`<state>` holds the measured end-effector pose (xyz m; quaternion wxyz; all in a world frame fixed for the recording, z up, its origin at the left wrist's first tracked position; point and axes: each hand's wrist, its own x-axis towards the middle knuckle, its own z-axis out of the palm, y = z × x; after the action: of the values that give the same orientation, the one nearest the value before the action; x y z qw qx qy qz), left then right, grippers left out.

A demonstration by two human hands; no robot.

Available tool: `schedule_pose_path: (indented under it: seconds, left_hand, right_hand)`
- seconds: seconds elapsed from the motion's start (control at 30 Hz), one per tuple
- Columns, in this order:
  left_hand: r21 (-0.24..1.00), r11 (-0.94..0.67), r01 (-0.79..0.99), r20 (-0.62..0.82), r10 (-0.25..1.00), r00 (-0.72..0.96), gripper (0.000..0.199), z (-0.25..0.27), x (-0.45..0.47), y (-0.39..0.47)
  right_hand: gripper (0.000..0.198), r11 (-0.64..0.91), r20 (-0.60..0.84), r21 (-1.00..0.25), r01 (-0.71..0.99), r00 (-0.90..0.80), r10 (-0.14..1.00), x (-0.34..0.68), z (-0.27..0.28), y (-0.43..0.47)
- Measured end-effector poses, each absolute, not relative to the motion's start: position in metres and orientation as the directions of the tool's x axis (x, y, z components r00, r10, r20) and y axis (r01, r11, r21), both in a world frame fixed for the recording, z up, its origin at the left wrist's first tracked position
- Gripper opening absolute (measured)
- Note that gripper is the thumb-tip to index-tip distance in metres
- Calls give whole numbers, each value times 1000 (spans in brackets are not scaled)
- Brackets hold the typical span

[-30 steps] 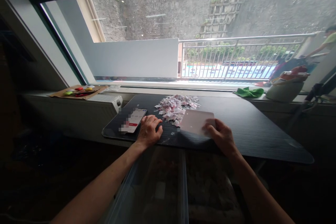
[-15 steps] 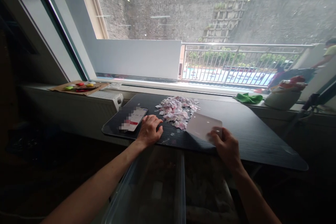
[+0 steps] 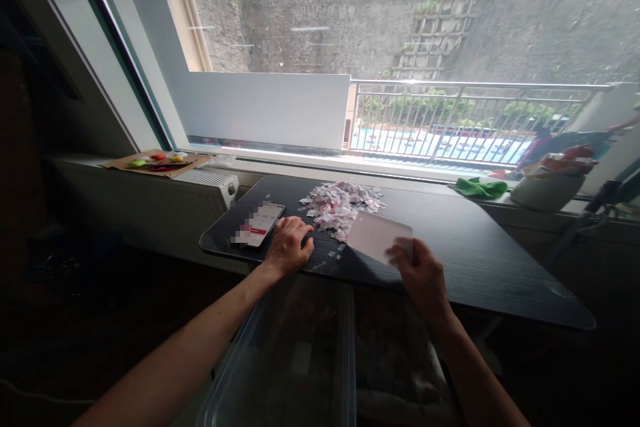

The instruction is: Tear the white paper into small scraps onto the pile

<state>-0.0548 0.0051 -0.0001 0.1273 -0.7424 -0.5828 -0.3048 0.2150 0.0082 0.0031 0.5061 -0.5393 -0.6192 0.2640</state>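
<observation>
Card (image 3: 375,237) shifted left — scraps (image 3: 336,203) alongside, phone (image 3: 266,221) beyond.

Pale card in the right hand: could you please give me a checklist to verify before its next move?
1. Right hand grips the pale card: ok, at its right end.
2. Left hand clear of the card: ok, beside the phone.
3. Phone clear of the card: ok, left hand between them.
4. Paper scraps all in one pile: not ok, a few lie apart toward the near edge of the table.
5. Card touching the table: cannot tell.
</observation>
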Motion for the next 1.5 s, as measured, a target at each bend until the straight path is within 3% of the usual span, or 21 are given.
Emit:
schedule_pose_path:
  seconds: [0.1,0.27,0.47,0.73,1.17,1.5]
  left_hand:
    - [172,-286,943,597,791,131,20,0,-55,5]
    - [169,-282,944,598,791,129,20,0,-54,5]
    - [173,-288,942,613,780,126,19,-1,-54,5]
    - [174,-289,941,632,766,118,18,-3,-54,6]
    - [176,-289,941,630,767,118,18,-1,-54,5]
    - [172,-286,943,626,771,120,20,-1,-54,5]
  right_hand:
    - [27,290,331,-877,382,43,943,210,4,7]
    - [30,267,258,-941,206,-71,963,204,8,-3]
    - [27,219,258,-914,341,74,963,216,6,-7]
    - [27,111,103,-956,273,-44,994,216,11,-8]
    - [33,77,59,-980,182,-102,993,212,13,-15]
    - [27,129,133,-921,367,-14,991,207,20,2]
